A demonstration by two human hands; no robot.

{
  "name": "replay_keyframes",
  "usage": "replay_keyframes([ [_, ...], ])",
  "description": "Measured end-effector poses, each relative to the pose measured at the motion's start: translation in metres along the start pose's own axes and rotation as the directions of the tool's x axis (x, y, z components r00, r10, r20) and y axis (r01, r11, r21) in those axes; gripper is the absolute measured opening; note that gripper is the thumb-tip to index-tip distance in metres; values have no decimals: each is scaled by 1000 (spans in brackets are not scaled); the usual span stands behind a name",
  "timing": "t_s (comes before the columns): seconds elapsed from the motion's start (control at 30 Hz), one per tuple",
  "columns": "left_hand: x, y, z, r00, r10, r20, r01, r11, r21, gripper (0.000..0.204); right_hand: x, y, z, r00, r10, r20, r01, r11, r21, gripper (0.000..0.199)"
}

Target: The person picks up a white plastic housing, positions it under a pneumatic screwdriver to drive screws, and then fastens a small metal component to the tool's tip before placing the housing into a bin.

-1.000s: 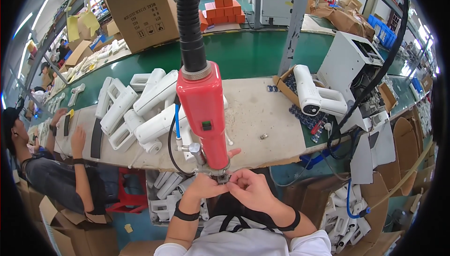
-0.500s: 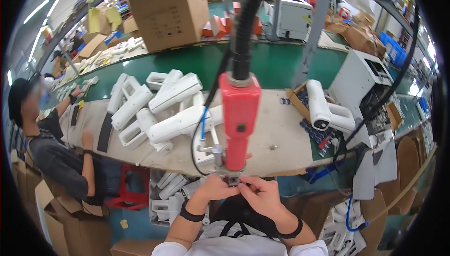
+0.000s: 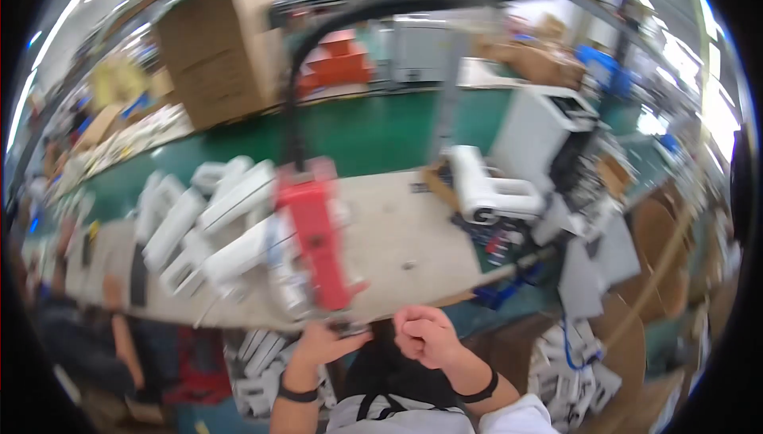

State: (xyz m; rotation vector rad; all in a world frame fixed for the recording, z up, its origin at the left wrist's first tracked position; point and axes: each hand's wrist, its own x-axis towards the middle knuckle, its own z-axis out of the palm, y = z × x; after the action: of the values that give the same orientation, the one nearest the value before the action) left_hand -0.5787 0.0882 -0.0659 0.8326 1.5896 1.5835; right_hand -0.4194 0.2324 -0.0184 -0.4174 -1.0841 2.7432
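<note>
My left hand (image 3: 319, 345) is closed at the lower end of a red hanging tool (image 3: 316, 235). Its thumb lies along a small metal piece (image 3: 348, 327) there, too blurred to name. Held apart to the right, in front of the bench edge, my right hand (image 3: 429, 338) has its fingers curled together; anything inside them is hidden. A thick black cable (image 3: 298, 100) runs up from the tool.
White handheld housings (image 3: 238, 203) lie piled on the bench (image 3: 389, 251), left of the tool. Another white housing (image 3: 474, 187) rests at the right near a grey machine case (image 3: 524, 132). Bins of white parts (image 3: 568, 374) stand below. A co-worker's arm (image 3: 125, 346) shows at left.
My right hand has come away from the small piece under the tool, and its fingers have curled in. My left hand stays at the tool. The whole view has swung right and blurred.
</note>
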Motion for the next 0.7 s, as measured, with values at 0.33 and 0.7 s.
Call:
replay_keyframes([
  [0.33, 15, -14, -7, 947, 298, 122, -261, 932, -253, 95, -129, -110, -18, 761, -607, -229, 646, 739, 189, 11],
  [0.7, 21, -5, -13, 971, 220, 98, -203, 966, -157, 85, 13, -374, -135, 145, -690, -709, 941, 318, -117, 13],
])
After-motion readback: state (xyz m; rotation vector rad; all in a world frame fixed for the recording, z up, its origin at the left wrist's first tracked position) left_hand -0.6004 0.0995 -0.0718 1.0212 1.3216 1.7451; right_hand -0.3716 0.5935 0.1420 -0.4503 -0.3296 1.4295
